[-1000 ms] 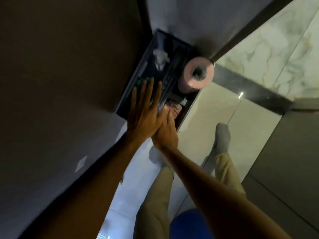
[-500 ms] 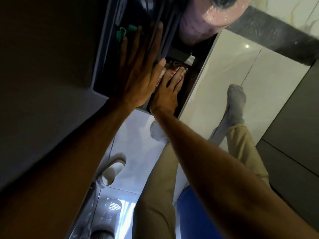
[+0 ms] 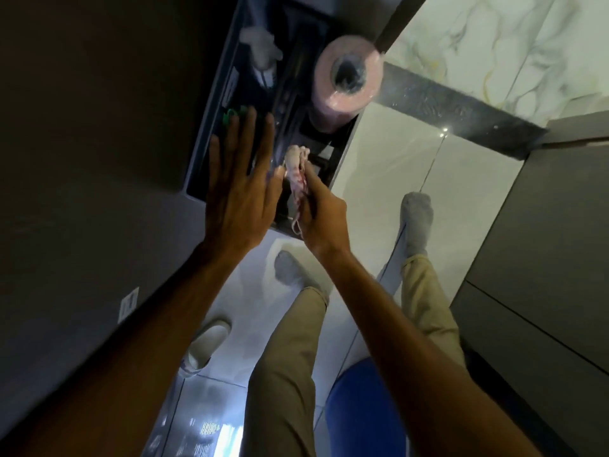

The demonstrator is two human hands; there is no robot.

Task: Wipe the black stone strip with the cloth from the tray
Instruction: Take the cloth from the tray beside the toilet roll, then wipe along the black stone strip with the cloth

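Observation:
A dark tray [image 3: 211, 127] with several compartments stands at the edge of a dark counter. My right hand [image 3: 321, 216] is shut on a bunched white and pink cloth [image 3: 295, 168], held just above the tray's near right compartment. Flat over the tray's near left part lies my left hand [image 3: 240, 189], fingers spread and holding nothing. The black stone strip [image 3: 461, 110] runs across the floor at the upper right, between white tiles and marbled tiles, well away from both hands.
A pink paper roll [image 3: 346, 80], a white crumpled item [image 3: 260, 44] and a green thing [image 3: 230, 115] lie in the tray. Below are my legs in beige trousers, grey socks [image 3: 417, 216], a white slipper [image 3: 207, 341], a blue object [image 3: 365, 410] and grey cabinet fronts [image 3: 543, 258].
My right hand has closed on the cloth and lifted it up out of the tray compartment. My left hand stays flat over the tray. The view has shifted back a little.

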